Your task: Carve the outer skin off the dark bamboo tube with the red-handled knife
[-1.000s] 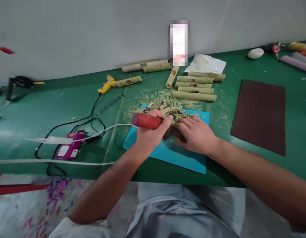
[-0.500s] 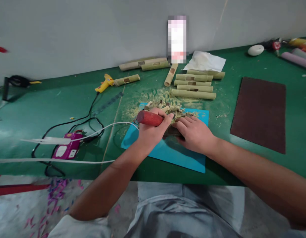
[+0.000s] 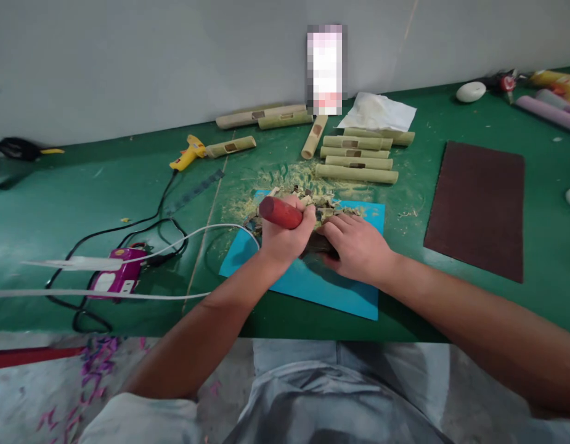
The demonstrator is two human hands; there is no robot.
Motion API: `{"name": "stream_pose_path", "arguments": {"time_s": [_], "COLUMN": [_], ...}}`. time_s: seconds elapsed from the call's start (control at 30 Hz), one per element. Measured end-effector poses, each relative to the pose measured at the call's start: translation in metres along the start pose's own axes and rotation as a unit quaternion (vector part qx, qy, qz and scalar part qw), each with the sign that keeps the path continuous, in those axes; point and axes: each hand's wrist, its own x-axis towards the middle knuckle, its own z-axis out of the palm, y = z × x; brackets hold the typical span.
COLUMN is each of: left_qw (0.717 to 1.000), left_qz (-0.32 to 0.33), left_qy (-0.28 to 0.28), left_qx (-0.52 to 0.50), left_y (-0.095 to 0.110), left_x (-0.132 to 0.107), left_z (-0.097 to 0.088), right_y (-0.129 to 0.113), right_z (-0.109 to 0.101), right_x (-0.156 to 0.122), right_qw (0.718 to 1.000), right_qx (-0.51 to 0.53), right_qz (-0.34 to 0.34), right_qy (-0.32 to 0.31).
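Observation:
My left hand point(image 3: 287, 233) is closed round the thick red handle point(image 3: 281, 213) of a hand tool that looks like a chisel. Its butt points up and left, and its working end is mostly hidden near my right fingers. My right hand point(image 3: 358, 245) is closed, fingers curled down over a piece on the blue mat point(image 3: 331, 299); the hand covers most of it. A dark brown edge point(image 3: 316, 244) shows between the two hands. Bamboo chips and shavings point(image 3: 307, 196) are heaped just beyond my fingers.
Several bamboo tubes with cut openings point(image 3: 357, 174) lie behind the mat, near a white paper point(image 3: 379, 112). A yellow glue gun point(image 3: 188, 153), purple power strip point(image 3: 121, 271) and cables are at left. A dark brown sheet point(image 3: 476, 209) lies at right; a blurred-out bright screen point(image 3: 326, 71) stands behind.
The red handle has tipped, its butt moving slightly right and more towards me. My right hand stays at the same piece. The whole view has shifted slightly.

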Motion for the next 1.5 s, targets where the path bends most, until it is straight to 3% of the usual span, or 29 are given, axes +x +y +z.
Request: {"name": "stream_pose_path", "arguments": {"time_s": [0.33,0.7,0.93,1.5], "left_qw": [0.999,0.993,0.998,0.999], "left_qz": [0.035,-0.056,-0.02,0.015], "left_qy": [0.021,0.078,0.035,0.026], "left_qx": [-0.014,-0.073,-0.053,-0.035], "left_y": [-0.004,-0.004,0.001,-0.001], "left_x": [-0.001,-0.001,-0.004,-0.009], "left_z": [0.004,0.0,-0.003,-0.002], "right_y": [0.001,-0.002,-0.01,-0.017], "right_z": [0.005,0.003,0.002,0.001], "right_x": [0.001,0.002,-0.001,-0.002], "right_qw": [1.0,1.0,1.0,0.999], "right_qx": [0.006,0.006,-0.01,-0.024], "right_qz": [-0.02,0.0,0.013,0.024], "right_qy": [0.008,0.004,0.021,0.016]}}
